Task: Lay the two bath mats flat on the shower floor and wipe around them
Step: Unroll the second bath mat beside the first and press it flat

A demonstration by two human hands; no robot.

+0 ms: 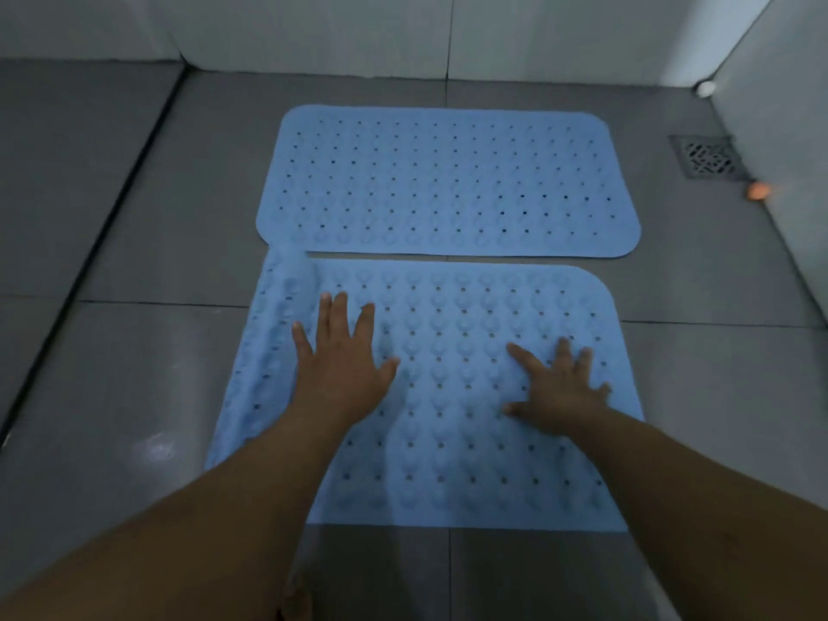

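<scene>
Two light blue rubber bath mats with small holes lie on the grey tiled shower floor. The far mat (448,181) lies flat near the back wall. The near mat (452,441) lies just in front of it, and its left edge looks rippled and slightly raised. My left hand (342,365) presses flat on the near mat's left part with fingers spread. My right hand (560,387) presses flat on its right part, fingers spread too. No cloth is in view.
A metal floor drain (708,156) sits at the right by the wall, with a small orange object (758,190) beside it. Light walls close the back and right. A dark groove (89,253) runs along the floor at the left.
</scene>
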